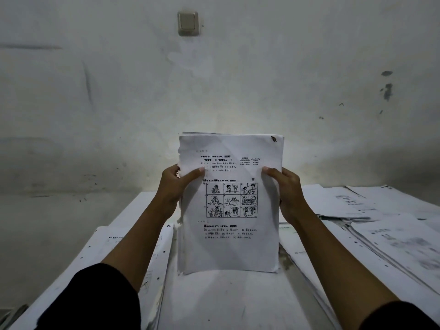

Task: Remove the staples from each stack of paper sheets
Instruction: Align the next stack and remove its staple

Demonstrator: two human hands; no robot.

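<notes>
A stack of printed paper sheets (229,248) stands upright on its bottom edge on the white table (221,303), its front page showing text and a grid of cartoon panels. My left hand (177,186) grips the stack's left edge with the thumb on the front page. My right hand (287,189) grips the right edge the same way. A small dark mark (273,139) sits at the top right corner of the front sheet; I cannot tell whether it is a staple.
Loose and stacked printed sheets (385,225) spread across the table to the right. More sheets (133,253) lie on the left under my forearm. A stained white wall with a light switch (188,23) rises just behind the table.
</notes>
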